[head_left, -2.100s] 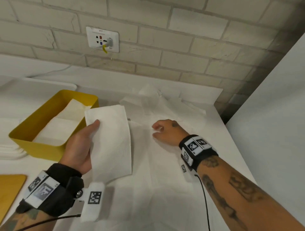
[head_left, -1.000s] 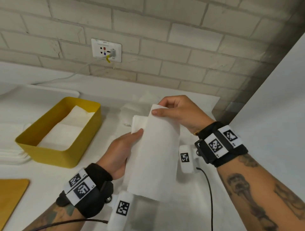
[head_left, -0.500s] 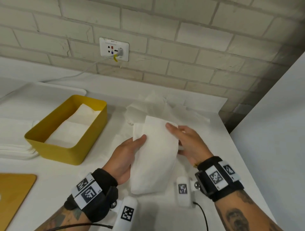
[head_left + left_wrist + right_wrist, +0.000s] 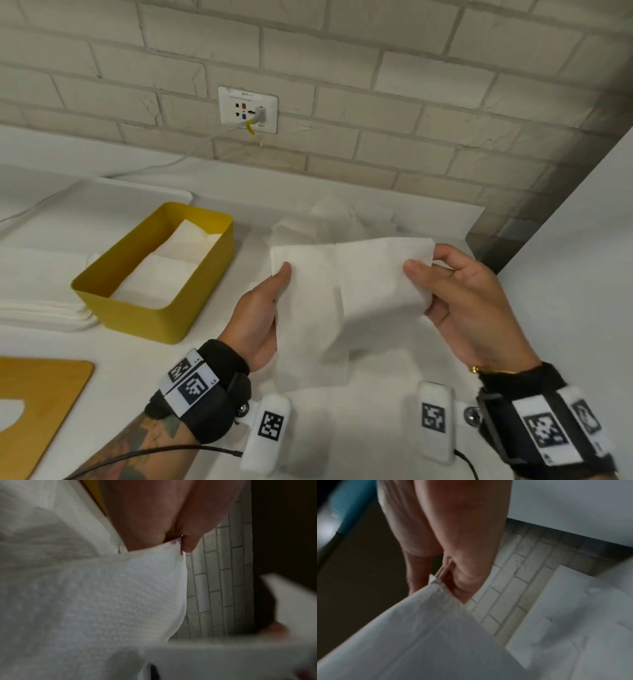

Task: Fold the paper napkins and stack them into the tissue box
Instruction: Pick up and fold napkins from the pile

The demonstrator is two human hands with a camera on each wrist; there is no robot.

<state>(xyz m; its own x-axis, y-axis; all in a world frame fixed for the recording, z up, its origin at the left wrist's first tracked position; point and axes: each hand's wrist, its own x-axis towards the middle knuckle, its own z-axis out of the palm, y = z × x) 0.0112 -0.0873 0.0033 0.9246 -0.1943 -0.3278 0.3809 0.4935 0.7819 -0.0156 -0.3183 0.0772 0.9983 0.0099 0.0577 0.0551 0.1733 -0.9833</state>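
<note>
A white paper napkin (image 4: 346, 294) is held up above the counter between both hands, spread wide with a vertical crease down its middle. My left hand (image 4: 265, 308) pinches its left edge, thumb on the front. My right hand (image 4: 445, 291) pinches its upper right corner. The left wrist view shows the thumb on the napkin (image 4: 106, 601) edge; the right wrist view shows fingers closed on the napkin (image 4: 423, 635) corner. The yellow tissue box (image 4: 191, 308) stands to the left with folded napkins (image 4: 164, 270) inside. A loose pile of napkins (image 4: 329, 219) lies behind the held one.
A wooden board (image 4: 37, 401) lies at the near left. A stack of white plates or trays (image 4: 37, 308) sits left of the box. A wall socket (image 4: 247, 109) with a cable is on the brick wall. A white panel (image 4: 575, 274) bounds the right side.
The napkin was narrow and folded half a second ago; now it is spread wide. My right hand moved from its front face to its upper right corner and pulled it rightward.
</note>
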